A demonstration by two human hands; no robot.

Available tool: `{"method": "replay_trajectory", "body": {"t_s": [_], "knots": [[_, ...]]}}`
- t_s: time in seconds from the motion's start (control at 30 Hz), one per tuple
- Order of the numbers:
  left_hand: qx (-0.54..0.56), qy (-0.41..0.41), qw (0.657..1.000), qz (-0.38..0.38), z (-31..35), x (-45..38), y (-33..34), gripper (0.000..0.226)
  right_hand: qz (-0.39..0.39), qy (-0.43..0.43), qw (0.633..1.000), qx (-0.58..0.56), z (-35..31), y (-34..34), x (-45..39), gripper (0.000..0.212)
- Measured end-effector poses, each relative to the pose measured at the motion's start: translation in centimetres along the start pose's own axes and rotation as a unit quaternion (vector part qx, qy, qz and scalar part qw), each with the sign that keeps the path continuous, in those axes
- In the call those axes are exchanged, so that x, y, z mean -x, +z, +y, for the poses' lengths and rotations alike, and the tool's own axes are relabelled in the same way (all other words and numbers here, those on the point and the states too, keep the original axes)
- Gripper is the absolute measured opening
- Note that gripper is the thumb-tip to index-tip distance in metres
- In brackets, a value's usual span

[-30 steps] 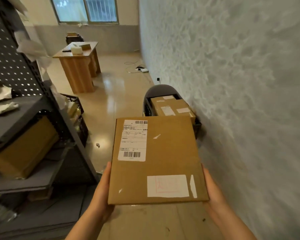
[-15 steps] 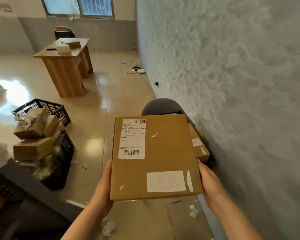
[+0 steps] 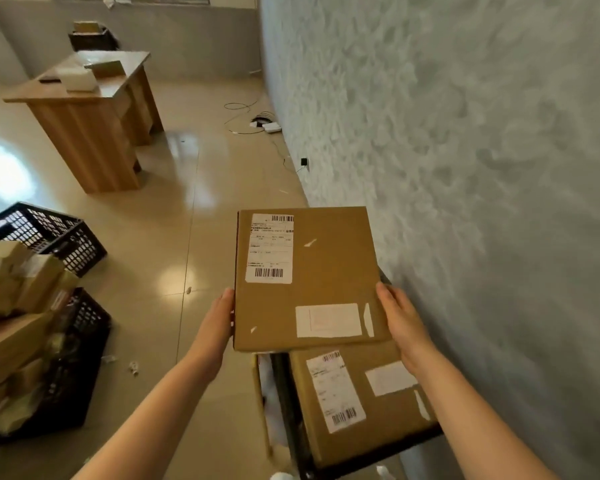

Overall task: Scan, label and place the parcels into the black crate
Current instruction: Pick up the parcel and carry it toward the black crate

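Head view. A flat cardboard parcel (image 3: 309, 277) is held level between the left hand (image 3: 219, 320) and the right hand (image 3: 400, 323), one on each side edge. The fingers run beneath the parcel and are hidden; each hand grips its edge. The parcel carries a barcoded shipping label (image 3: 270, 248) and a second white sticker (image 3: 328, 320) on its top face. It hangs above the black crate (image 3: 291, 410), which stands on the floor against the textured wall (image 3: 465, 168) and already contains a labelled parcel (image 3: 357, 403).

Hazards, as judgements:
- The grip is at the side edges only. A tilt during lowering may let the parcel slide out.
- The crate is close to the wall. The right hand may scrape the wall or catch the crate rim.
- The crate appears nearly filled by the parcel inside. An off-centre release may leave the new parcel overhanging the rim and let it tip to the floor.
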State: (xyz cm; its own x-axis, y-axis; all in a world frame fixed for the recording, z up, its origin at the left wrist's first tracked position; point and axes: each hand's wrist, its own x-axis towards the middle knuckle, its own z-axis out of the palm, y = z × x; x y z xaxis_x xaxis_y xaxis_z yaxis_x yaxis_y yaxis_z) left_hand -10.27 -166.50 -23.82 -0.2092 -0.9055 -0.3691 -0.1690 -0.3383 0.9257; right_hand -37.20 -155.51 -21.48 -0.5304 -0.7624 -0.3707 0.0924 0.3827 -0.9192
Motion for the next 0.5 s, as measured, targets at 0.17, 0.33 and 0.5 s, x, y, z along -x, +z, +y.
{"method": "replay_trajectory", "body": {"t_s": [0.17,0.33,0.5], "knots": [[-0.009,-0.053,0.999,-0.010,0.2,-8.4,4.6,0.048,-0.014,0.015,0.998,0.058,-1.4,0.1,-11.4,0.031],[-0.008,-0.114,0.993,-0.026,-2.1,-13.8,7.9,0.043,-0.025,0.059,0.992,0.111,0.3,-0.1,-19.5,0.043],[-0.007,-0.175,0.984,-0.031,-5.6,-16.2,9.3,0.053,-0.039,0.110,0.982,0.150,3.0,-0.7,-22.7,0.044]]}}
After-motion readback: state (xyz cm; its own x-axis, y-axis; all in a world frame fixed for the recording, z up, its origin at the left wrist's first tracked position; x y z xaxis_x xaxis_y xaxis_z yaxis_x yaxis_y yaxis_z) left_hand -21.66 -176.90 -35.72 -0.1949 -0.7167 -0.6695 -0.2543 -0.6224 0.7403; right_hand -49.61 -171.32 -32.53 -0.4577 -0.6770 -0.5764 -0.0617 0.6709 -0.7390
